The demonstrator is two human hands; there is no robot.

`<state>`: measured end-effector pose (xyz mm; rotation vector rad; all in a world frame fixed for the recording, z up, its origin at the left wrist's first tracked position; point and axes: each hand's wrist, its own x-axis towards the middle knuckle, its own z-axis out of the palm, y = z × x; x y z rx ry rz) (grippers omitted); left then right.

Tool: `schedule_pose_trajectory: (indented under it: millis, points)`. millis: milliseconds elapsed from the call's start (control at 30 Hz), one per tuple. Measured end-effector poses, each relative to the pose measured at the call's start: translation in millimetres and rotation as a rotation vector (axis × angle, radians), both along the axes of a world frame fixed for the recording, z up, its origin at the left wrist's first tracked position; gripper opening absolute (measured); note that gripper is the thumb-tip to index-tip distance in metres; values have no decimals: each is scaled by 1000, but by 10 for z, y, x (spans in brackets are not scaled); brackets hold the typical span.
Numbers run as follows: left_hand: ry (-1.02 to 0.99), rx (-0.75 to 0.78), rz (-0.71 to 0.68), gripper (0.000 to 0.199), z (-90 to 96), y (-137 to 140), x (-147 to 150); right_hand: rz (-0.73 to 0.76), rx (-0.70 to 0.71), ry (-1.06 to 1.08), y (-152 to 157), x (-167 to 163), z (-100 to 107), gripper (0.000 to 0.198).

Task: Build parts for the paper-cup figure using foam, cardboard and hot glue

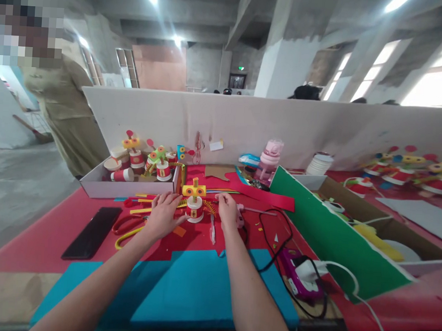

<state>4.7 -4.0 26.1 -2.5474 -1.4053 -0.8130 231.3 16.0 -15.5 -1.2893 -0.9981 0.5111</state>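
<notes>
A paper-cup robot figure (194, 209) stands upright on the red table between my hands. It has a yellow head with two round eyes, a red and white cup body and folded yellow spring arms. My left hand (164, 213) is beside it with fingers apart, the thumb reaching to the cup's lower edge. Whether the thumb presses on the cup is hard to tell. On the other side, my right hand (227, 209) has its fingertips pinched together near the end of the spring arm (209, 206); what lies in the pinch is too small to make out.
Finished-looking cup figures fill a white box (129, 190) at left. A black phone (91, 232), scissors (129, 227), a pen (212, 229) and blue board (183, 288) lie nearby. At right are a purple power strip (300, 275), cables and a green-sided box (328, 242). A person (65, 106) stands left.
</notes>
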Motion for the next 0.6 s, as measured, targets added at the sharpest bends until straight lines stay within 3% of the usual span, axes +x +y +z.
schedule_pose_trajectory:
  millis: [300,600]
  points:
    - [-4,-85,42,45,-97,330,278,-27,36,34,-22,2,90,21]
    - [-75,-197,87,39,11,351,418,-101,58,102,-16,65,99,29]
